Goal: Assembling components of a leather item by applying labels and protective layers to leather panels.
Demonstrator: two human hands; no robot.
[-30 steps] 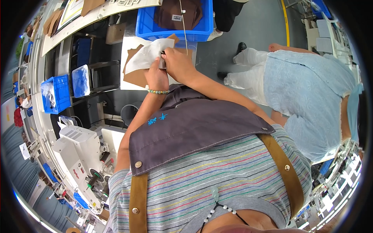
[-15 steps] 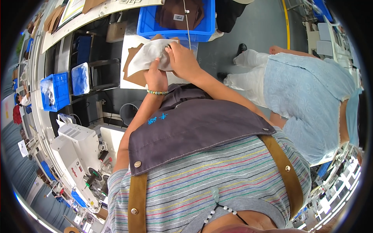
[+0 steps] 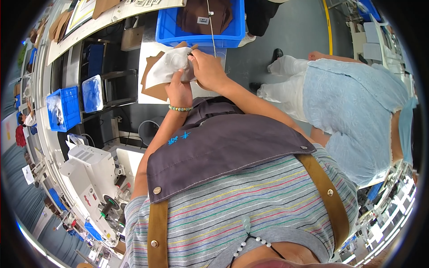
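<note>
A crumpled white cloth piece (image 3: 163, 69) is held over brown flat pieces (image 3: 154, 89) on the white table. My left hand (image 3: 179, 93) grips its near edge from below, with one finger laid up along the cloth. My right hand (image 3: 208, 70) pinches the cloth's right side between thumb and fingers. A small dark spot shows at that pinch, too little visible to name. More brown pieces (image 3: 190, 18) with a white label lie in the blue bin (image 3: 201, 43) just beyond my hands.
A thin pale cord (image 3: 212, 33) hangs across the bin. Blue crates (image 3: 69, 107) and a white machine (image 3: 87, 167) with spools stand at my left. Beside me on the right is another person (image 3: 353, 111) in light blue clothing. A long worktable (image 3: 129, 14) runs along the far left.
The white cloth is bunched a little differently, its right part drawn in between my hands. Both hands keep their hold, and the view has shifted slightly.
</note>
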